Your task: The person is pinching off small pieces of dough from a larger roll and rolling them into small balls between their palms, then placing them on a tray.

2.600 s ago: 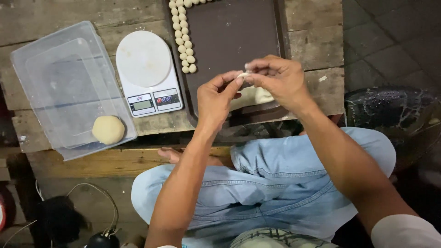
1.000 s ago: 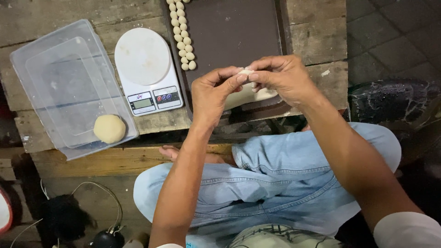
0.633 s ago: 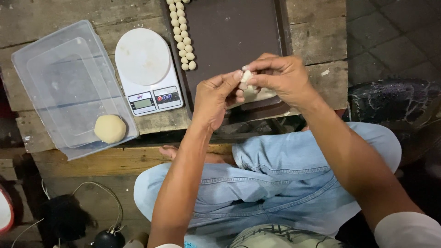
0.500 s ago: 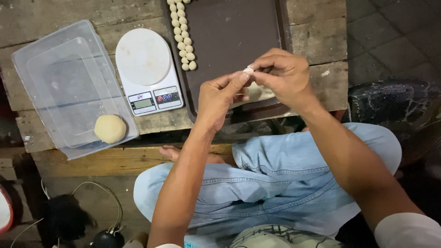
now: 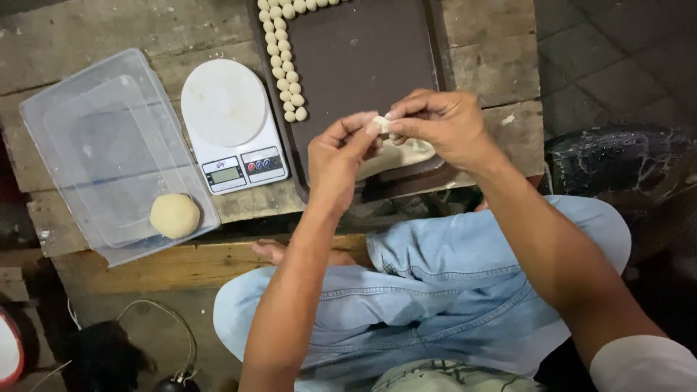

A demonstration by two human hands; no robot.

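My left hand (image 5: 337,156) and my right hand (image 5: 439,127) meet above the near edge of a dark baking tray (image 5: 363,65). Both pinch a small piece of pale dough (image 5: 382,123) between their fingertips. Under my right hand a larger lump of dough (image 5: 406,154) lies on the tray. Several small dough balls (image 5: 284,65) stand in a row along the tray's left edge and far side.
A white kitchen scale (image 5: 231,123) stands left of the tray on the wooden table (image 5: 494,58). Further left a clear plastic container (image 5: 109,152) holds a round dough ball (image 5: 174,215). My legs in blue jeans (image 5: 435,290) are below. Cables lie on the floor at lower left.
The hands have stayed over the tray's near edge, working the small dough piece between the fingertips; the fingers shifted slightly. Nothing else moved.
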